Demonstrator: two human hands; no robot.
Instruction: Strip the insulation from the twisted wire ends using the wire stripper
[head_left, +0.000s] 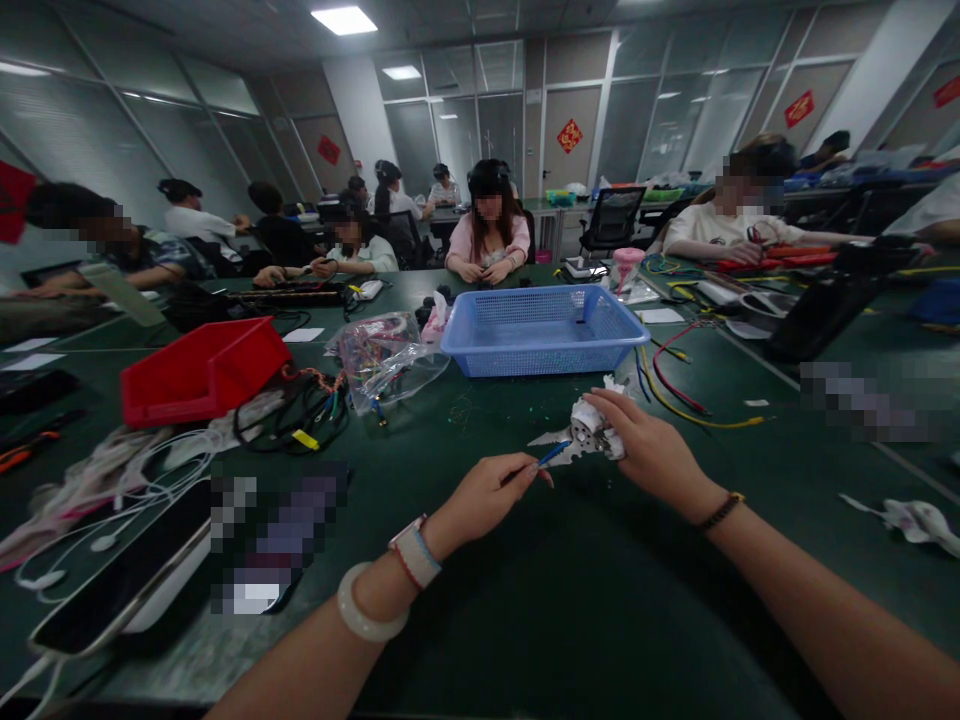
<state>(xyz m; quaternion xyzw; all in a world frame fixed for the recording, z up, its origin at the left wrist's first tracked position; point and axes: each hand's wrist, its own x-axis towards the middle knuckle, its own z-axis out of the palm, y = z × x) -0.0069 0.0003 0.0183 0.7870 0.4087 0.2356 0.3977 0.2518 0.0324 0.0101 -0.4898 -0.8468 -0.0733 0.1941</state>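
Note:
My left hand point(499, 490), fingers pinched together, holds a thin blue piece point(553, 454) that looks like a wire. Its far end meets a silver-white metal device point(586, 428) with a round, hole-dotted part and pointed, jaw-like plates facing left. Around the right side of that device my right hand point(637, 435) is closed, its fingers over the top. The device's exact kind and its far side are hard to make out. Just beyond both hands stands a blue perforated basket point(544, 355).
Left of the basket lie a clear bag of coloured wires point(382, 355), tangled cables point(300, 420) and a red bin point(202, 375). A phone point(127, 570) and white earphones point(105, 540) rest near left. Loose cables point(675, 390) lie right. Several people sit around the table.

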